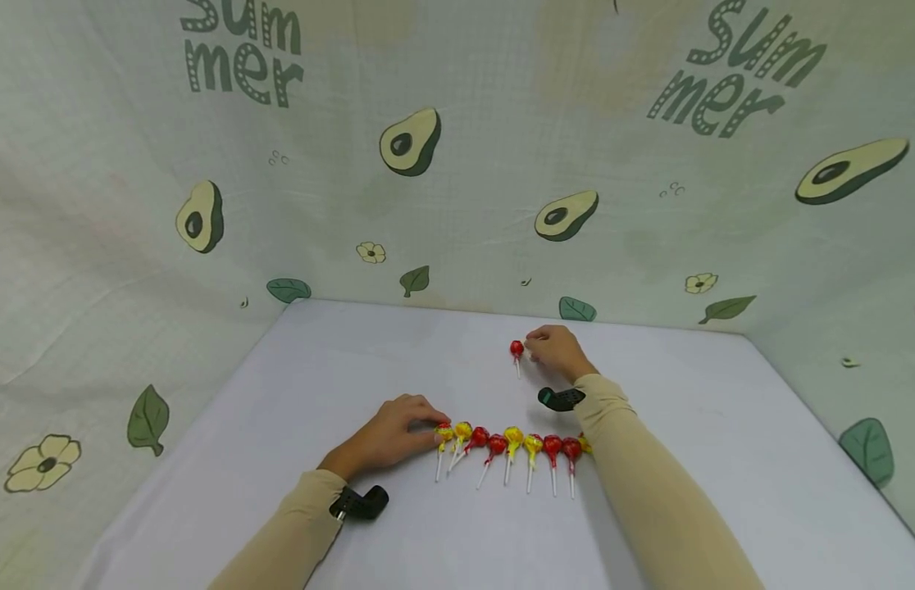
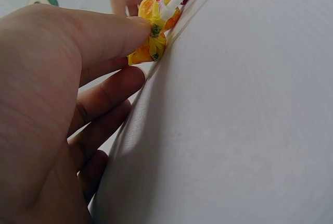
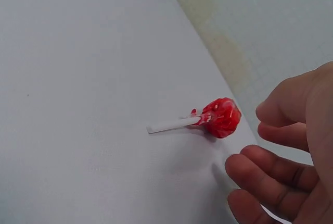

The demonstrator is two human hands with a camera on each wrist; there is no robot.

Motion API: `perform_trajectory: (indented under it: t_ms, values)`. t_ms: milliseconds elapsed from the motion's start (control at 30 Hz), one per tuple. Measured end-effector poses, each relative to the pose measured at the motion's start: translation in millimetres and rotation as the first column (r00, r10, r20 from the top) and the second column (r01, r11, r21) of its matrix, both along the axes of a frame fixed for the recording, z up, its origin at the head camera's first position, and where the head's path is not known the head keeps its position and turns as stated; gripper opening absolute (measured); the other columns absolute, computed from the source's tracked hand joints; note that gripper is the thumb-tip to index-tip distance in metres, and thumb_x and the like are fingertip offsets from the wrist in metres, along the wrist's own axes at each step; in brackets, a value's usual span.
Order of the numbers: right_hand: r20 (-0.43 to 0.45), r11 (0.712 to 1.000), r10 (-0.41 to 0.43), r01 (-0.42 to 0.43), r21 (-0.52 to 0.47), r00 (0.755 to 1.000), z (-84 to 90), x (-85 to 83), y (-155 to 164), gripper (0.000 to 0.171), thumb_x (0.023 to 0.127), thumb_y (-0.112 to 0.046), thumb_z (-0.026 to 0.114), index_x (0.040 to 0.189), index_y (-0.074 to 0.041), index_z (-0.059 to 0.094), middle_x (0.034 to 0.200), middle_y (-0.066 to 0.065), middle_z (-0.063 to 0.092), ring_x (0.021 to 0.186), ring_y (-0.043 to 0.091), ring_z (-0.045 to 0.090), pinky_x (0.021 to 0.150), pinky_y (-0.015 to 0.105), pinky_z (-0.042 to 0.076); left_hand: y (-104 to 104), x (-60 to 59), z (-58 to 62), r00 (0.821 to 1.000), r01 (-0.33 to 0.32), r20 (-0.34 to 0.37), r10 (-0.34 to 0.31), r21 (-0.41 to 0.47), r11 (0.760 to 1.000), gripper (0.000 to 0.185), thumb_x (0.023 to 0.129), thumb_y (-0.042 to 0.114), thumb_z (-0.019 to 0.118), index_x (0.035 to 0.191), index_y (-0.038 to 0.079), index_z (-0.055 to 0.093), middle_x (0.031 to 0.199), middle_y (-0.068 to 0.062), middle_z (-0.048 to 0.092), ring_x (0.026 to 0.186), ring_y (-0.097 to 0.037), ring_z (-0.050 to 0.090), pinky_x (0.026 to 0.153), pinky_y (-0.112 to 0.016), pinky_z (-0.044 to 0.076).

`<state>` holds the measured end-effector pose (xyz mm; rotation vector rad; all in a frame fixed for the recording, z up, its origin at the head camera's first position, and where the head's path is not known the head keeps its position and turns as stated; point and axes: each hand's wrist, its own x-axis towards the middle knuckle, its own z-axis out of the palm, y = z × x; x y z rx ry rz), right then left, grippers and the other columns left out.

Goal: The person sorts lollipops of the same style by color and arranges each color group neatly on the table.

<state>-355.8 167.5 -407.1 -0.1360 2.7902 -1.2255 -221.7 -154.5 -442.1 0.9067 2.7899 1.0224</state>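
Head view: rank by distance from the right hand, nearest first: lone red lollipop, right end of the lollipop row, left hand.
1. lone red lollipop: on the table just left of the right hand, close to its fingertips.
2. right end of the lollipop row: nearer the camera, beside the right forearm.
3. left hand: at the row's left end, touching the first yellow lollipop.

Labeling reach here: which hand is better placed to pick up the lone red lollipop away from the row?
Right. The right hand sits just beside the lone red lollipop, fingers loosely curled, not touching it. The left hand is farther away, touching the yellow lollipop at the row's left end.
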Motion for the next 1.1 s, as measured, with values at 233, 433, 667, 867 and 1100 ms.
perform_trajectory:
  t_ms: [233,433,667,867,1100]
  values:
    - [0.041,0.994,-0.03,0.034,-0.104,0.999,6.0,8.5,8.5,0.038,0.103,-0.027,0.055,0.13,-0.002,0.062,0.123,0.017,0.064,0.105,0.028,0.063,0.089,0.039,0.051,-1.4,0.3,-2.0,1.0,-0.004,0.005,0.004,0.001,1.0,0.026,0.095,0.031,0.07,0.12,0.025,0.073,0.103,0.019,0.06,0.103,-0.009,0.052,0.089,-0.041,0.04]
    - [0.011,0.985,-0.018,0.019,-0.174,1.0,10.2,22.0,22.6,0.043,0.103,-0.03,0.054,0.134,0.0,0.059,0.129,0.019,0.061,0.109,0.03,0.062,0.091,0.042,0.052,-0.7,0.1,-2.3,1.0,-0.008,0.014,0.008,0.007,1.0,0.025,0.095,0.031,0.071,0.119,0.026,0.073,0.102,0.019,0.06,0.103,-0.01,0.053,0.089,-0.04,0.041]
    - [0.005,0.982,-0.031,0.032,-0.186,0.999,12.2,46.3,38.3,0.047,0.102,-0.034,0.056,0.136,-0.001,0.057,0.13,0.021,0.061,0.11,0.032,0.062,0.091,0.043,0.052,1.4,-1.5,-0.2,1.0,-0.008,-0.001,0.008,-0.004,1.0,0.026,0.094,0.028,0.071,0.12,0.024,0.074,0.102,0.017,0.06,0.1,-0.009,0.053,0.087,-0.039,0.041]
    - [-0.002,0.979,-0.048,0.046,-0.197,0.999,6.7,64.2,51.9,0.045,0.103,-0.032,0.055,0.135,0.0,0.058,0.13,0.02,0.061,0.109,0.031,0.063,0.091,0.043,0.052,3.2,-1.5,2.2,1.0,-0.002,-0.009,0.002,0.021,1.0,0.026,0.094,0.026,0.072,0.12,0.022,0.073,0.103,0.015,0.062,0.101,-0.01,0.054,0.089,-0.04,0.042]
    - [-0.01,0.98,-0.033,0.03,-0.194,0.999,4.1,80.0,59.7,0.044,0.103,-0.032,0.056,0.133,0.0,0.058,0.129,0.02,0.061,0.109,0.03,0.063,0.091,0.042,0.053,2.4,-1.1,-1.3,0.999,-0.049,0.004,0.049,0.069,0.996,0.029,0.092,0.022,0.074,0.12,0.021,0.073,0.109,0.014,0.066,0.106,-0.011,0.057,0.095,-0.042,0.045]
